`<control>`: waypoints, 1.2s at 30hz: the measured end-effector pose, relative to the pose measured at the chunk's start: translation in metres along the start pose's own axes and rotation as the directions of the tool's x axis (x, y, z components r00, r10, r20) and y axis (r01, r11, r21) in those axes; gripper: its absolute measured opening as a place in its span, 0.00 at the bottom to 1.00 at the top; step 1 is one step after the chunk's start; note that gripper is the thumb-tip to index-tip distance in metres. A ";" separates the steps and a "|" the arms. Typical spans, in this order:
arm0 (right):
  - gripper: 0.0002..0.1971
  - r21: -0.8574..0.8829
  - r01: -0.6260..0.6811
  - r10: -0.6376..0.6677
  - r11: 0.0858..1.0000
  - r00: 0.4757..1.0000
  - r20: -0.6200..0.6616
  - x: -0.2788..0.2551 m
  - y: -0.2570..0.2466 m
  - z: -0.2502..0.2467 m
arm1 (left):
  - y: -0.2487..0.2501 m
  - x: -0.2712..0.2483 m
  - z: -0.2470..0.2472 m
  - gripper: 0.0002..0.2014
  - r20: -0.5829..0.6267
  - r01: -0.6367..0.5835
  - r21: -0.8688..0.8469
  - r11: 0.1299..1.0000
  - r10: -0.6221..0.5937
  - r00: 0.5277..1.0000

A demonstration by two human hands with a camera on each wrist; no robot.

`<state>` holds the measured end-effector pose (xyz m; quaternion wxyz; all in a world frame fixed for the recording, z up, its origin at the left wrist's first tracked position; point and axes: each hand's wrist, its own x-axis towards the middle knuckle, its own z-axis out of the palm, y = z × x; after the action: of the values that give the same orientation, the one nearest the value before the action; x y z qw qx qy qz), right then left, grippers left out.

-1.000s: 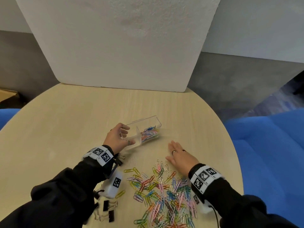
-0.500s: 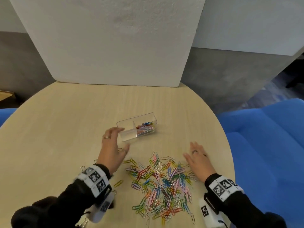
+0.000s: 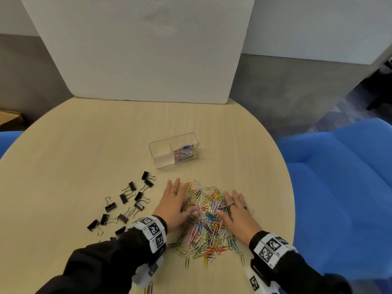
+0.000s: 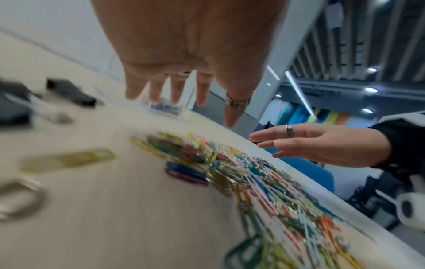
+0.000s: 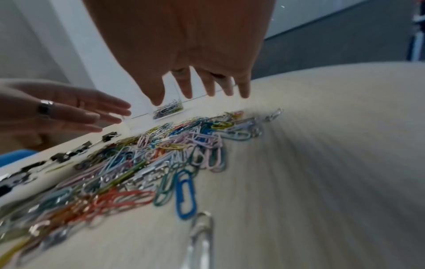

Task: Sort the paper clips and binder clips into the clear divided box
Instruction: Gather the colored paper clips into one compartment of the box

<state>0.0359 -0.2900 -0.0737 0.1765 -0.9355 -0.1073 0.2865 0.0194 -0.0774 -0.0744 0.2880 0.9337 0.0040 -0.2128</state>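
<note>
A heap of coloured paper clips point(image 3: 204, 225) lies on the table near me. My left hand point(image 3: 176, 200) lies flat over the heap's left side, fingers straight; it holds nothing. My right hand point(image 3: 237, 205) is spread flat over the heap's right side, also holding nothing. Several black binder clips point(image 3: 127, 202) are scattered left of the heap. Beyond the heap stands the clear divided box point(image 3: 163, 151); its right compartment holds some paper clips point(image 3: 184, 152), while nothing shows in its left one. The wrist views show the left hand point(image 4: 174, 87) and right hand point(image 5: 200, 85) with straight fingers above the clips point(image 5: 161, 151).
The round wooden table point(image 3: 74, 149) has a white foam board point(image 3: 137, 49) standing at its far edge. Blue seats point(image 3: 339, 177) flank the table on the right and far left. A stray paper clip point(image 3: 149, 288) lies by my left sleeve.
My left hand let go of the box and came back to the heap. Both hands moved inward from the heap's sides onto it, bunching the clips. The view tilted down, showing the binder clips.
</note>
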 end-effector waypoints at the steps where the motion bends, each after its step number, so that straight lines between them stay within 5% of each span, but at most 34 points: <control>1: 0.34 -0.001 0.055 -0.055 0.998 0.997 -0.052 -0.003 0.002 -0.002 | -0.004 -0.006 -0.007 0.35 -0.039 -0.029 0.006 1.000 0.030 0.999; 4: 0.28 -0.069 0.254 -0.261 0.965 0.959 -0.112 -0.018 0.004 -0.004 | -0.015 -0.036 -0.027 0.24 -0.053 -0.151 0.057 0.987 0.154 0.987; 8: 0.22 -0.182 0.461 -0.461 0.868 0.886 0.050 -0.044 -0.009 0.011 | -0.030 -0.083 -0.036 0.10 0.188 -0.154 0.238 0.959 0.109 0.976; 11: 0.14 -0.074 0.509 -0.462 0.858 0.825 0.325 -0.058 -0.029 0.026 | -0.048 -0.107 -0.026 0.11 0.526 -0.010 0.192 0.981 -0.094 0.846; 13: 0.13 0.015 0.500 -0.450 0.866 0.765 0.460 -0.062 -0.041 0.040 | -0.056 -0.116 -0.012 0.10 0.635 0.041 0.164 0.986 -0.137 0.760; 17: 0.12 0.087 0.402 -0.394 0.911 0.792 0.466 -0.054 -0.047 0.055 | -0.055 -0.114 0.010 0.08 0.503 -0.056 0.183 0.981 -0.045 0.863; 24: 0.08 0.126 0.301 -0.319 0.945 0.934 0.162 -0.041 -0.029 0.030 | -0.024 -0.084 0.020 0.09 0.111 0.024 -0.083 0.996 -0.015 0.994; 27: 0.15 0.163 0.177 -0.202 0.971 0.968 0.150 -0.044 -0.015 0.012 | -0.024 -0.089 0.012 0.09 0.250 0.107 -0.273 0.956 -0.037 0.968; 29: 0.23 0.130 0.049 -0.085 0.990 0.956 0.281 -0.048 -0.003 0.006 | -0.022 -0.096 0.014 0.08 0.478 0.072 -0.185 0.980 0.026 0.878; 31: 0.26 0.034 -0.014 -0.002 0.999 0.905 0.424 -0.051 0.008 0.007 | -0.021 -0.099 0.025 0.07 0.568 -0.063 -0.059 0.996 0.085 0.819; 33: 0.25 0.027 -0.049 0.030 0.998 0.874 0.486 -0.051 0.014 0.013 | -0.018 -0.094 0.036 0.09 0.539 -0.092 -0.082 0.992 0.122 0.834; 36: 0.19 0.108 -0.027 -0.017 0.994 0.921 0.389 -0.043 0.009 0.019 | -0.009 -0.075 0.041 0.08 0.391 -0.035 -0.201 0.979 0.113 0.914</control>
<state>-0.0089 -0.3059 -0.0699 0.2028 -0.8490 -0.1216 0.4726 -0.0662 -0.0833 -0.0792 0.3782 0.8382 -0.0703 -0.3866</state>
